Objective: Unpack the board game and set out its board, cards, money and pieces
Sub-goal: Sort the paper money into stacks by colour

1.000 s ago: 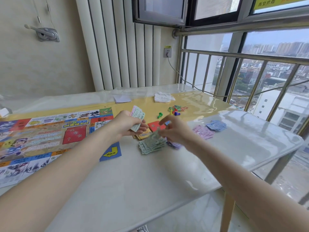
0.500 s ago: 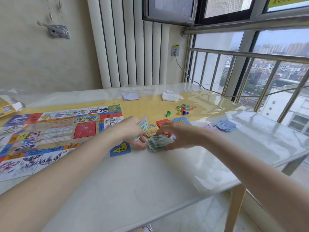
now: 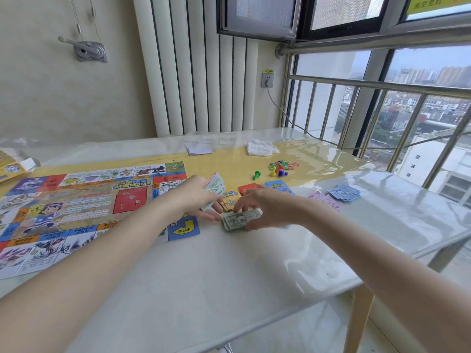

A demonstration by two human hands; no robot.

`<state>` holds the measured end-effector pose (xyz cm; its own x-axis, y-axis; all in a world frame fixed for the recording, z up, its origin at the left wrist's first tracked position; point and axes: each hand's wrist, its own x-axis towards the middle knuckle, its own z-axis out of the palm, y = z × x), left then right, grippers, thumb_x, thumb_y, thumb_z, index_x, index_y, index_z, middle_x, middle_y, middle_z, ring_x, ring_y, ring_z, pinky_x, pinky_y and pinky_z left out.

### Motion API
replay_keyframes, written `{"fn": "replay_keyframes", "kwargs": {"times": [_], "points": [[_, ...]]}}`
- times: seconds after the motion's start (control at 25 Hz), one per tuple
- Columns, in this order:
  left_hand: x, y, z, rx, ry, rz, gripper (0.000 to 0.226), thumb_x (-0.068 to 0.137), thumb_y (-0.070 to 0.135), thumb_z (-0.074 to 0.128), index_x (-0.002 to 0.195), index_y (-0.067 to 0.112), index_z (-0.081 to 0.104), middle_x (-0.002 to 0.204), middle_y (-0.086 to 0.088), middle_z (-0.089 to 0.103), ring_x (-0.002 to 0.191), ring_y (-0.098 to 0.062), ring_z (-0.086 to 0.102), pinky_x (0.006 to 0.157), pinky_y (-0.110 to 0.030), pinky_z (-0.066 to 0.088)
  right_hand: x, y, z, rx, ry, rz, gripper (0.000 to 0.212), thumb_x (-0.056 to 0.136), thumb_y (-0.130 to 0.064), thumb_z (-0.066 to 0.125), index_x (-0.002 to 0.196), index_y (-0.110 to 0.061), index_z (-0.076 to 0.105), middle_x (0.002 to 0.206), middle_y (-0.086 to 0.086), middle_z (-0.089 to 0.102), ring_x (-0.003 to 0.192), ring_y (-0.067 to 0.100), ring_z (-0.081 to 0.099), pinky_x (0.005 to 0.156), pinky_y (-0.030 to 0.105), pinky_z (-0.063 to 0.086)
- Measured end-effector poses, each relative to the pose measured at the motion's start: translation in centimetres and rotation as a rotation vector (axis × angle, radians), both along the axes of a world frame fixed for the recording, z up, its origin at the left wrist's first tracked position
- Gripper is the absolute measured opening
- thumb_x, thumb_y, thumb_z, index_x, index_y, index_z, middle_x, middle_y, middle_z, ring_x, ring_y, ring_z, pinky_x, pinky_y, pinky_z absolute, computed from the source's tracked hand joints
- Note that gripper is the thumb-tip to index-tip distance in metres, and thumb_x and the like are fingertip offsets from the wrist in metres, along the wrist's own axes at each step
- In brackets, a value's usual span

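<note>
While my left hand holds a thin fan of pale green paper banknotes upright, pinched between thumb and curled fingers, my right hand arches over the thick stack of grey-green paper banknotes lying flat on the glossy white table. My right fingertips curl down onto the stack's far edge and my thumb presses its near edge, so I grip it from above. The stack sits just beside the right corner of the colourful printed paper game board, which is spread flat along the table's left side. Beyond my hands, towards the table's far edge, lie a yellow card deck, a red card deck and a blue card deck in a row, touching or nearly so. Further back are small plastic pawns: a green one alone, and yellow, red and blue ones clustered. Near the right edge rest a pile of pink paper notes and a pile of blue paper notes.
</note>
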<state>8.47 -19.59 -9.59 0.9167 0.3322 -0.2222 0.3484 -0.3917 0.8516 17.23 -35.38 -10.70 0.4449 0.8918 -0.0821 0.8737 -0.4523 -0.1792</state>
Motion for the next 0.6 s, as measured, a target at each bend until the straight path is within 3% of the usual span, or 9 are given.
{"fn": "replay_keyframes", "kwargs": {"times": [0.08,0.16,0.28,0.44,0.6], "points": [[0.1,0.0,0.0,0.000,-0.094,-0.025,0.015,0.094,0.008,0.051,0.103,-0.002,0.058,0.079,-0.011,0.069,0.062,-0.016,0.069,0.061,-0.023,0.058,0.0,-0.1,0.7,0.192,0.068,-0.069,0.042,0.083,-0.032,0.066,0.122,-0.016,0.057,0.110,0.001,0.060,0.097,0.013,0.050,0.085,0.026,0.043],[0.0,-0.3,0.3,-0.126,-0.156,-0.081,0.017,0.087,0.012,0.062,0.099,0.000,0.063,0.077,-0.009,0.072,0.065,-0.015,0.070,0.060,-0.021,0.058,0.2,-0.2,1.6,0.481,0.251,-0.209,0.032,0.083,-0.032,0.066,0.105,-0.008,0.066,0.093,0.004,0.067,0.078,0.013,0.059,0.070,0.024,0.050],[0.1,-1.3,0.8,-0.292,-0.161,-0.178,0.013,0.083,0.013,0.064,0.092,0.004,0.066,0.076,-0.008,0.073,0.070,-0.015,0.071,0.067,-0.022,0.058,0.2,-0.5,2.3,0.695,0.531,-0.280,0.020,0.083,-0.019,0.068,0.080,0.001,0.067,0.065,0.010,0.063,0.053,0.017,0.054,0.047,0.018,0.042],[0.2,-1.8,1.0,-0.541,-0.141,-0.241,0.023,0.096,0.013,0.045,0.099,-0.001,0.064,0.089,-0.015,0.072,0.080,-0.020,0.071,0.076,-0.026,0.058,0.4,-1.3,2.3,0.749,0.583,-0.311,0.010,0.079,-0.005,0.069,0.076,0.003,0.066,0.069,0.019,0.063,0.060,0.023,0.051,0.055,0.032,0.039],[0.4,-1.4,1.0,-0.454,-0.164,-0.190,0.021,0.093,0.008,0.050,0.108,-0.001,0.062,0.093,-0.014,0.072,0.077,-0.018,0.070,0.074,-0.025,0.057,0.6,-1.8,2.1,0.786,0.647,-0.326,0.007,0.076,-0.004,0.072,0.073,-0.003,0.066,0.065,0.014,0.064,0.057,0.023,0.053,0.055,0.034,0.038]]}}
